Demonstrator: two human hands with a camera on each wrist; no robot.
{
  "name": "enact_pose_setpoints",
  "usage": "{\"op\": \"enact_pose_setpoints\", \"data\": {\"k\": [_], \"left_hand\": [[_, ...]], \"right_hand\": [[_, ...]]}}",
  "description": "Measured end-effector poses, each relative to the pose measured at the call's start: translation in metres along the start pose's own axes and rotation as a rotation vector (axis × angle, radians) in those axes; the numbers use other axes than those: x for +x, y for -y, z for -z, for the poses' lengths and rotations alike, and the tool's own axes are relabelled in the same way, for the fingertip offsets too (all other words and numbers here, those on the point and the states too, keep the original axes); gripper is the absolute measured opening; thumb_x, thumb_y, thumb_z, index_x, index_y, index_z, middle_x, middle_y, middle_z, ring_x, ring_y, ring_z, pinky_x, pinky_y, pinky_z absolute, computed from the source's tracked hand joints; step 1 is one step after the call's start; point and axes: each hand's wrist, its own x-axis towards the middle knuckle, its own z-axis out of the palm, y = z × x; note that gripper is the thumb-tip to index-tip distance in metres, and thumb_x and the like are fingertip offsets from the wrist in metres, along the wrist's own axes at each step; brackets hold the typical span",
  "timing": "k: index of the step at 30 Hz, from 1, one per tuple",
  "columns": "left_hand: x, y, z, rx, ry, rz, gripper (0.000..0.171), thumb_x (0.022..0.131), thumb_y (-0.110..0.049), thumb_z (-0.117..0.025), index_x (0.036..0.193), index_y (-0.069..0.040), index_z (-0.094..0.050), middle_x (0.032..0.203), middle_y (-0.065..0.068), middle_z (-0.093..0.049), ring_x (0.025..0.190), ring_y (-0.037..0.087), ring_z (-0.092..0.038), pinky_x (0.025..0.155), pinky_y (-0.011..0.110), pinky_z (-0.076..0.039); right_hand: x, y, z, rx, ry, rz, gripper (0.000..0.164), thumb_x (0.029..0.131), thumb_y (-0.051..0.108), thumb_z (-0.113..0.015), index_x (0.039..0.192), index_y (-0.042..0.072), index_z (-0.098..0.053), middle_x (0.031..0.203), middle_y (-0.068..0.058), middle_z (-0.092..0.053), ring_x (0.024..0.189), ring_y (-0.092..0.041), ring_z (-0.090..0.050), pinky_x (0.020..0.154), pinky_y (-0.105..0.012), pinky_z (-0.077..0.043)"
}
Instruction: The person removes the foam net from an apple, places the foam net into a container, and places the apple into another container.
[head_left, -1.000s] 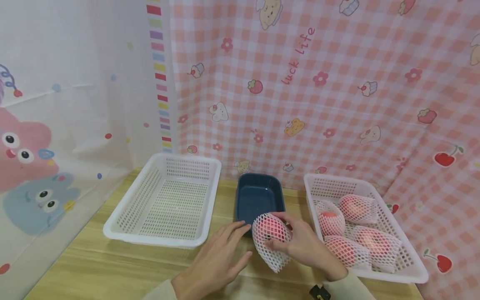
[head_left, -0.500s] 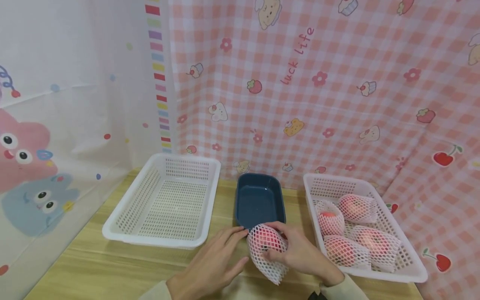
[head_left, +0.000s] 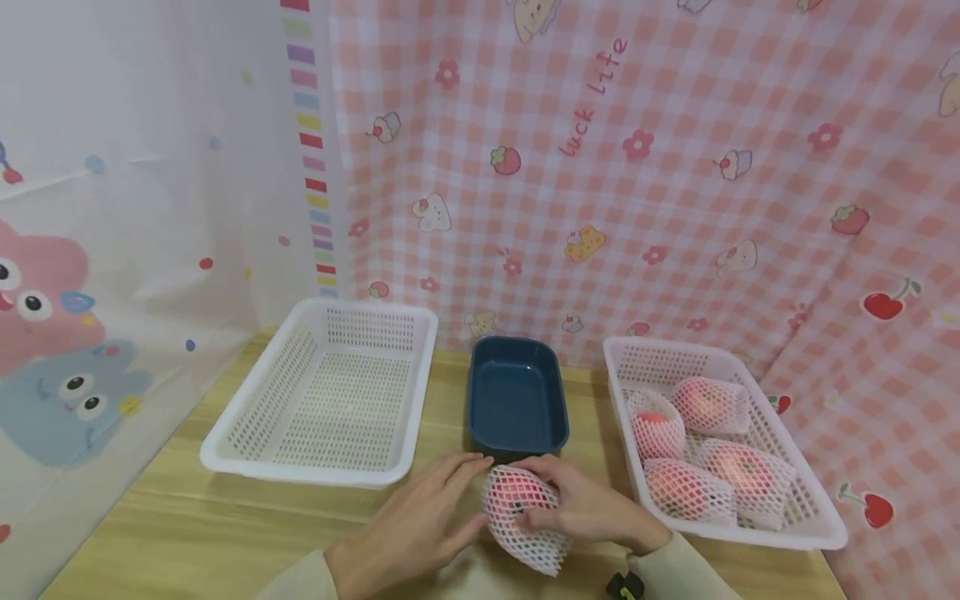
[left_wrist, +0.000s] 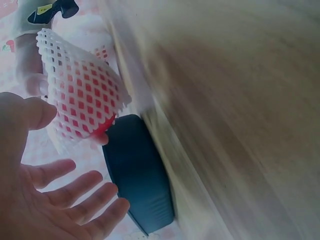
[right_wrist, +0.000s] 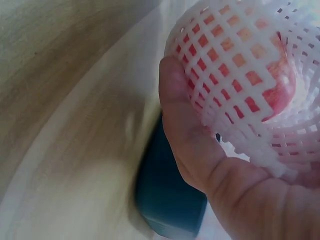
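Observation:
A red apple in a white foam net sleeve (head_left: 522,515) is held in my right hand (head_left: 585,506), just in front of the dark blue dish (head_left: 517,400). The right wrist view shows the thumb (right_wrist: 177,100) pressed along the netted apple (right_wrist: 240,65). My left hand (head_left: 420,517) is beside the apple on its left, fingers spread and relaxed. In the left wrist view, the left hand (left_wrist: 55,185) has its palm toward the apple (left_wrist: 82,95), with a gap visible between most fingers and the net. The dish shows nothing inside it.
At the right, a white perforated basket (head_left: 806,475) holds several netted apples (head_left: 742,471). Another white basket (head_left: 341,408), with nothing in it, stands at the left. The wooden table (head_left: 225,533) backs onto a pink checked cloth (head_left: 510,208).
My right hand has brought the netted apple a little toward me and to the left, away from the dish. The left hand has shifted slightly left with it. The head view has tilted slightly downward.

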Motion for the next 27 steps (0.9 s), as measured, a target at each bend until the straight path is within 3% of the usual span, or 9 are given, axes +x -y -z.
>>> {"op": "enact_pose_setpoints", "data": {"k": [9, 19, 27], "left_hand": [[0.002, 0.003, -0.001, -0.042, 0.033, -0.017, 0.058, 0.115, -0.04, -0.074, 0.166, -0.014, -0.061, 0.161, 0.006, -0.068, 0.147, 0.023, -0.068, 0.122, 0.05, -0.061], [0.002, 0.003, -0.004, -0.093, 0.027, -0.035, 0.049, 0.114, -0.031, -0.076, 0.157, -0.011, -0.067, 0.15, 0.003, -0.072, 0.137, 0.017, -0.072, 0.116, 0.042, -0.065], [0.002, 0.005, -0.006, -0.123, 0.044, 0.018, 0.046, 0.115, -0.033, -0.075, 0.156, -0.014, -0.068, 0.151, 0.002, -0.074, 0.139, 0.018, -0.073, 0.117, 0.044, -0.064]], "right_hand": [[0.008, -0.003, -0.001, 0.025, 0.107, 0.002, 0.066, 0.112, 0.04, -0.078, 0.167, 0.009, -0.06, 0.157, -0.011, -0.074, 0.133, -0.012, -0.07, 0.113, -0.03, -0.056], [0.008, -0.015, 0.0, 0.125, 0.093, -0.093, 0.056, 0.113, 0.041, -0.076, 0.156, 0.007, -0.065, 0.149, -0.009, -0.075, 0.132, -0.017, -0.07, 0.114, -0.027, -0.054], [0.002, -0.015, 0.004, 0.037, 0.027, -0.095, 0.064, 0.119, 0.048, -0.065, 0.165, 0.004, -0.061, 0.165, -0.019, -0.067, 0.154, -0.044, -0.063, 0.124, -0.051, -0.054]]}}
